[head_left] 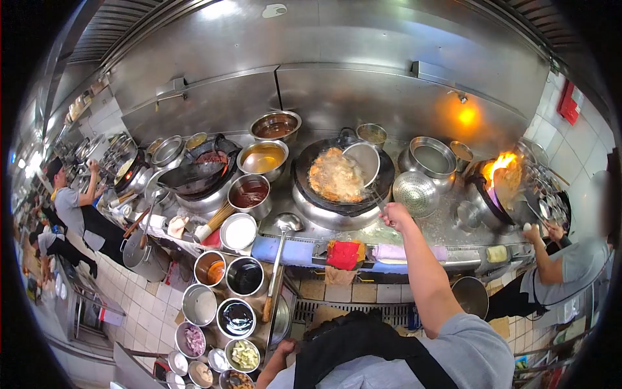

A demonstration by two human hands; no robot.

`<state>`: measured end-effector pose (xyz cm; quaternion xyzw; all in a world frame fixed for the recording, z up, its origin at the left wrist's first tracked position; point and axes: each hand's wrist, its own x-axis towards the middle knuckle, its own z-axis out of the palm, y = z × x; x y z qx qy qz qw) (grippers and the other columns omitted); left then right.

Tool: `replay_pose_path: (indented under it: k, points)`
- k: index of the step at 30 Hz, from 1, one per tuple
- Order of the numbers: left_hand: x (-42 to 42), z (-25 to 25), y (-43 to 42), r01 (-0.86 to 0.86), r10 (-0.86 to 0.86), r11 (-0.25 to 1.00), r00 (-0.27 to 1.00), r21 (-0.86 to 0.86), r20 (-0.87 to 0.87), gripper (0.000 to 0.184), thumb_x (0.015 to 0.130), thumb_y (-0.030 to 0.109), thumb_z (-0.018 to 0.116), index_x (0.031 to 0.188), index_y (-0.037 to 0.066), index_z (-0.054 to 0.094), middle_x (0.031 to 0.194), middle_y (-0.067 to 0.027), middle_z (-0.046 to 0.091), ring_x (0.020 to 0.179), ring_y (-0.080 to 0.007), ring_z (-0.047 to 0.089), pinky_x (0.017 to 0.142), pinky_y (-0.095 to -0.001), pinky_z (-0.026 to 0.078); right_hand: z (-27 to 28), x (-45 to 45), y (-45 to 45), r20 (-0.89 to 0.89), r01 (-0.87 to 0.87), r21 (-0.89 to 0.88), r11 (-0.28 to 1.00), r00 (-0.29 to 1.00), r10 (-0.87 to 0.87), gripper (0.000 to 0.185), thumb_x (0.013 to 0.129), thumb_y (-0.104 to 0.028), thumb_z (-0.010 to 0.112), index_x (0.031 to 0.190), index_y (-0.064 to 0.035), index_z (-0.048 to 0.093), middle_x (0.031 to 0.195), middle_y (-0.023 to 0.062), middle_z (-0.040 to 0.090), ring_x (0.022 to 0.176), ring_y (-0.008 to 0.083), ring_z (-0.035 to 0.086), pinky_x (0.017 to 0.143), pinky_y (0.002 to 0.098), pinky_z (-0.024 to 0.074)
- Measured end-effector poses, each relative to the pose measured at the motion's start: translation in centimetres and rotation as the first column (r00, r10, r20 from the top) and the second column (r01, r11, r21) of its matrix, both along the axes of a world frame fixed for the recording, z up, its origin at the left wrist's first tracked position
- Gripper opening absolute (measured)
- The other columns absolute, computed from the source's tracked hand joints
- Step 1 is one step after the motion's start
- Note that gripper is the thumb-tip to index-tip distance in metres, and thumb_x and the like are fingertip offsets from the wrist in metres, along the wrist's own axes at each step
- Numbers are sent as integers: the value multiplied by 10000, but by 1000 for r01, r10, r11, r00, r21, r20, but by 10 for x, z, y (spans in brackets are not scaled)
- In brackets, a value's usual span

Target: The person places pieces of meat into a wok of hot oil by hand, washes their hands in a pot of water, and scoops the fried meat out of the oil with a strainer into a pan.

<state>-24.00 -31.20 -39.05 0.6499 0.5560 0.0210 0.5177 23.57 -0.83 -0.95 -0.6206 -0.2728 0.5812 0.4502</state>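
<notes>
My right hand (pixel 396 216) is closed around the handle of a round, long-handled metal scoop (pixel 364 162), whose bowl dips tilted into the right side of a large wok (pixel 301 185). Whether the scoop has holes I cannot make out. Golden-brown food (pixel 335 174) bubbles in pale, foaming oil there. Down at the bottom, my left hand (pixel 284 348) hangs beside the rack of containers, its fingers mostly hidden. A ladle (pixel 288 222) rests upper left of that hand, its wooden-ended handle slanting down over the containers. To the wok's right lies a perforated strainer (pixel 416 194).
Metal pots of sauce (pixel 249 192) and oil (pixel 262 157) stand left of the wok. Containers of chopped ingredients (pixel 243 355) fill the lower left. Flames rise from another wok (pixel 502 170) at right, where a co-worker (pixel 564 262) stands. Another person (pixel 71 204) works at far left.
</notes>
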Motion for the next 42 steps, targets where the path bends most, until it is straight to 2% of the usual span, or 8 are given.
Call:
replay_pose_path:
  k: [5, 11, 20, 31, 33, 34, 38, 42]
  points:
    - [5, -1, 25, 169, -143, 975, 974, 146, -175, 355, 741, 341, 492, 976, 94, 590, 997, -163, 573, 912, -326, 547, 759, -387, 435, -4, 10, -7, -242, -24, -20, 1000, 970, 18, 76, 809, -25, 386, 876, -5, 416, 715, 139, 525, 401, 97, 391, 317, 217, 323]
    - [32, 64, 31, -290, 274, 950, 952, -112, -137, 390, 737, 374, 485, 997, 94, 561, 998, -160, 569, 990, -326, 508, 824, -355, 409, -9, 19, -29, -189, -130, 116, 985, 970, 151, 18, 854, -74, 390, 847, -59, 385, 741, 111, 503, 422, 79, 370, 328, 190, 301]
    - [5, 32, 5, 12, -10, 991, 1000, -137, 15, 434, 729, 375, 487, 1065, 107, 545, 1106, -141, 533, 1038, -306, 493, 849, -344, 402, -5, 30, -37, -413, 99, 55, 994, 908, -68, 103, 848, -63, 404, 938, -76, 357, 733, 110, 499, 414, 84, 371, 326, 194, 298]
    - [28, 19, 42, 170, -147, 977, 974, 129, -173, 465, 759, 380, 485, 1117, 84, 522, 1094, -140, 546, 1032, -287, 501, 869, -331, 392, -18, 22, -15, 31, 71, 145, 987, 997, -76, 341, 850, -89, 396, 1184, -41, 343, 692, 97, 517, 397, 102, 383, 325, 220, 301]
    - [37, 47, 43, -29, 33, 999, 992, 31, -118, 450, 770, 371, 484, 1105, 74, 531, 1090, -148, 546, 1019, -286, 510, 862, -327, 397, -3, 16, -18, 150, 112, 188, 976, 979, -141, 146, 840, -82, 395, 979, -40, 410, 676, 104, 535, 375, 104, 385, 308, 238, 291]
    - [38, 46, 41, -226, 220, 971, 972, -80, -78, 435, 781, 362, 483, 1093, 64, 539, 1086, -156, 547, 1006, -285, 518, 855, -322, 401, 3, 13, -17, 267, 142, 232, 962, 942, -204, 107, 831, -75, 393, 775, -39, 477, 660, 111, 553, 353, 106, 388, 292, 256, 281]
    - [27, 30, 37, -34, 34, 999, 984, 0, -172, 393, 775, 339, 497, 1039, 58, 572, 1061, -150, 563, 973, -286, 538, 831, -320, 412, -8, 22, -6, 768, -2, 388, 922, 554, -322, 180, 820, -113, 454, 940, -11, 541, 747, 165, 603, 584, 235, 578, 562, 341, 444]
    - [16, 8, 19, -120, 119, 991, 993, -58, -29, 366, 791, 279, 501, 1063, 40, 552, 990, -120, 595, 908, -258, 559, 805, -325, 420, 15, 13, -24, 810, -35, 365, 930, 504, -299, 272, 812, -129, 483, 1044, 12, 509, 793, 181, 605, 720, 273, 596, 688, 347, 437]
